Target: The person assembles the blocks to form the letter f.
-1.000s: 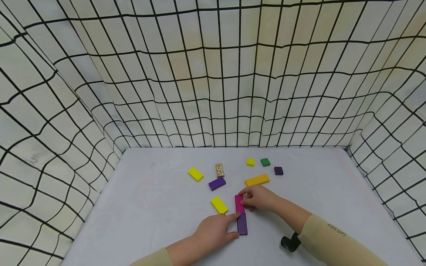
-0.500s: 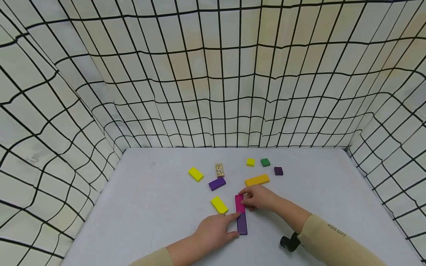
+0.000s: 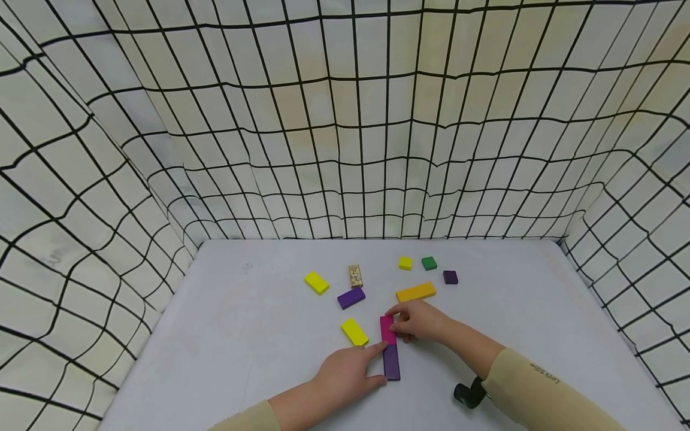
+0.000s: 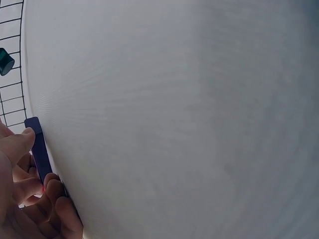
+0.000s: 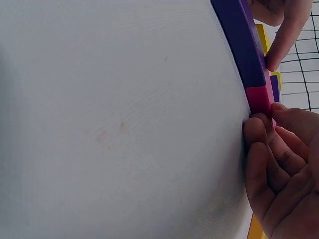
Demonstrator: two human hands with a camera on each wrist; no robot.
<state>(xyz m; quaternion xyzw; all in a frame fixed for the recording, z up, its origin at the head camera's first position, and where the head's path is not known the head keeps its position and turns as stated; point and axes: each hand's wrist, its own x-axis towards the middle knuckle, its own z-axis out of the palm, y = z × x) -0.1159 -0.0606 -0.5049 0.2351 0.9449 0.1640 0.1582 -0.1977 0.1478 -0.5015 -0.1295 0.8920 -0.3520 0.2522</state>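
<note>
A purple block (image 3: 392,365) and a magenta block (image 3: 386,326) lie end to end in one line on the white table. My left hand (image 3: 347,372) holds the purple block along its left side, thumb near the close end and index finger at the joint with the magenta one. Its thumb (image 4: 20,144) rests on the purple block in the left wrist view. With thumb and fingers, my right hand (image 3: 423,321) pinches the magenta block near its far end. The right wrist view shows the right fingertips on the magenta block (image 5: 259,99), which touches the purple block (image 5: 241,42).
Around them lie yellow blocks (image 3: 354,332) (image 3: 316,282), another purple block (image 3: 351,298), a patterned tile (image 3: 355,276) and an orange block (image 3: 416,291). Farther back are small yellow (image 3: 405,263), green (image 3: 429,263) and dark purple pieces (image 3: 450,277). Black netting (image 3: 345,161) surrounds the table.
</note>
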